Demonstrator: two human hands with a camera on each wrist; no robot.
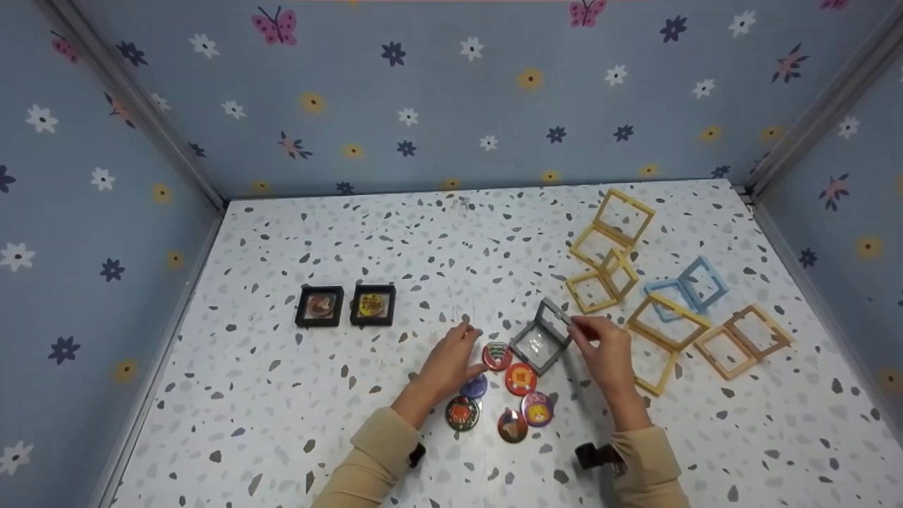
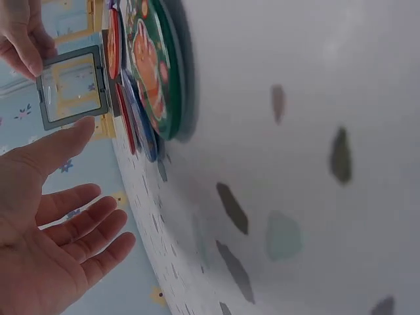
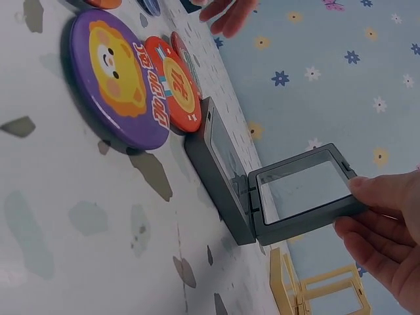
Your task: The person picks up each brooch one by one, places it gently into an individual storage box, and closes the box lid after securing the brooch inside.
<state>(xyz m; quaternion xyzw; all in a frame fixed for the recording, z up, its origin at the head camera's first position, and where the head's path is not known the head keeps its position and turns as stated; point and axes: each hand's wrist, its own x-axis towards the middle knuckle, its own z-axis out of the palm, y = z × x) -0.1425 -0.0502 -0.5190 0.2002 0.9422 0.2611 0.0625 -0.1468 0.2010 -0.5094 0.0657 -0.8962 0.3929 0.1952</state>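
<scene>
My right hand pinches the free edge of the raised lid of a grey display frame between thumb and fingers. The frame's base lies flat on the table, its clear film showing, and the lid stands up at an angle on its hinge. Over the round badges my left hand hovers with relaxed fingers, holding nothing. Close to it are a red badge with a green tree and a blue-purple badge, partly hidden by the hand. An orange-red badge sits right by the frame's base.
A purple bear badge, a dark green-rimmed badge and a brown badge lie nearer me. Two black frames with badges inside stand at left. Opened yellow frames, a blue frame and a tan frame lie at right.
</scene>
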